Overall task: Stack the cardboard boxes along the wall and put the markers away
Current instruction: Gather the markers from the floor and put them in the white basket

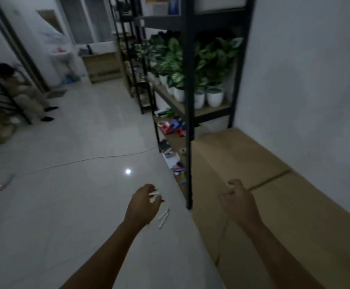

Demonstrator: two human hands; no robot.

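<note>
Flat brown cardboard boxes (240,155) lie along the white wall on the right, beside a black shelf rack. My left hand (142,203) hovers low over the tiled floor and grips several white markers, whose ends stick out past my fingers. Two more white markers (163,218) lie loose on the floor just right of that hand. My right hand (239,200) hangs above the near edge of the boxes with its fingers loosely curled, holding nothing.
The black shelf rack (188,113) holds potted plants (214,97) and small coloured stationery items on its low shelves. A thin cable (86,160) crosses the floor. A person (21,90) sits at the far left by a railing. A wooden cabinet stands at the back.
</note>
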